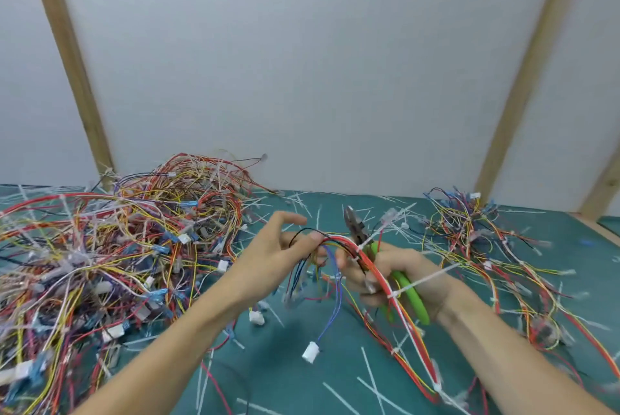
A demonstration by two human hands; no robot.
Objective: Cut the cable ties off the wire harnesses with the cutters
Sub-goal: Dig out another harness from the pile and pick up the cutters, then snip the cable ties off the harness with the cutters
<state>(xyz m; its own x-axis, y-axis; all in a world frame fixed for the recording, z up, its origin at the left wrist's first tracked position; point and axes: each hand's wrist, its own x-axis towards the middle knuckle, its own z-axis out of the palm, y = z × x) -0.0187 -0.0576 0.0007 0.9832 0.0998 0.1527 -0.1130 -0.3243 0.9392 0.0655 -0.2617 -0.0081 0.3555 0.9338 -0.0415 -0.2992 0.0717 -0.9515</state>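
A person's right hand point(399, 277) is gripping the green handles of a pair of cutters point(385, 267), fingers curled round them, the metal tip pointing up and away. The same hand is also pressing a wire bundle point(375, 267) against the handles, its red, white and yellow strands trailing down toward the near edge. A white cable tie point(424, 280) is sticking out from the bundle just beside the handles. The left hand point(278, 253) is pinching the bundle's upper end between thumb and fingers, other fingers spread. A big tangled heap of wires point(110, 247) is lying to the left on the green mat point(295, 364), a smaller heap point(476, 240) to the right, with cut ties point(372, 377) scattered around.
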